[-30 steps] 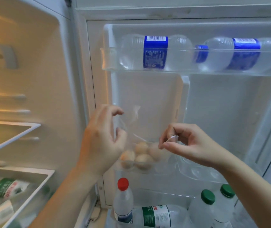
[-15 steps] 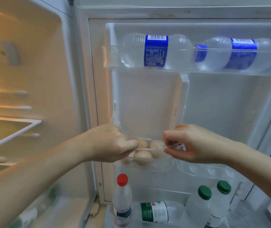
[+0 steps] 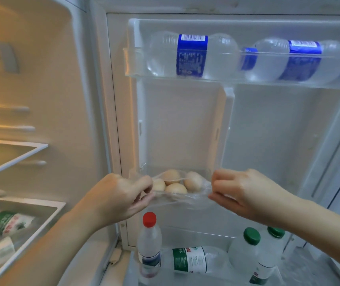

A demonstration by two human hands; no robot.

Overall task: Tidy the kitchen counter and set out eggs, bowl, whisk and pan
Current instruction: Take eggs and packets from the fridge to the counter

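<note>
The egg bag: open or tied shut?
Open: the left hand and right hand pull its mouth apart, eggs visible inside bag.

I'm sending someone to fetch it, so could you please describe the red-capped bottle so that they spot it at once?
Look at the open white fridge door, at its bottom shelf below the clear plastic bag of brown eggs. The clear plastic bottle with the red cap stands upright at the shelf's left end; the bottles beside it have green caps or lie flat.

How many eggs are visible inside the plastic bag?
4, clustered in the bag: back left, back right, front left, front middle. More may be hidden beneath.
</note>
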